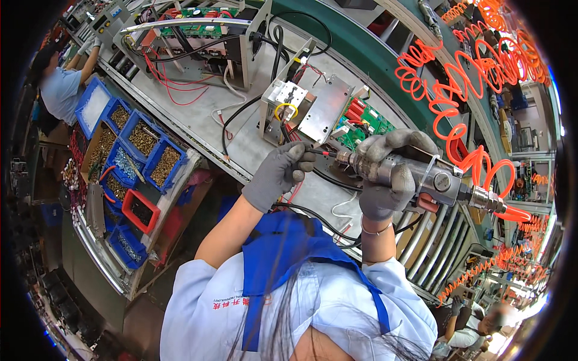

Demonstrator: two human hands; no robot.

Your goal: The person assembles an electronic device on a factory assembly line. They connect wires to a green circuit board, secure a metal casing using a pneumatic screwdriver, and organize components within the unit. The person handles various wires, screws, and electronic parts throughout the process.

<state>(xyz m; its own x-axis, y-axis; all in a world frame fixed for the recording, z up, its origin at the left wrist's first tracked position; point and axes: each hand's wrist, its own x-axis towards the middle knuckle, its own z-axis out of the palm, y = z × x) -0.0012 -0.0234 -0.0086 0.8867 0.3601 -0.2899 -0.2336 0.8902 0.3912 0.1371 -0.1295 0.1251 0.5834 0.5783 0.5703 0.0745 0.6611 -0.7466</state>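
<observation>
My right hand, in a grey glove, wraps round a silver air screwdriver lying roughly level. An orange coiled hose joins its rear end. From its front a dark bit with a red band points left toward my left hand. That hand, gloved too, has thumb and fingers pinched together at the bit's tip; whatever lies between them is hidden. Just beyond both hands sits an open metal-framed unit with a silver plate, a green circuit board with red parts, and a yellow wire loop.
Blue bins of small fasteners and a red bin stand at left. Another open unit is farther along the metal bench. Orange coiled hoses hang at right above rollers. Co-workers appear far left and lower right.
</observation>
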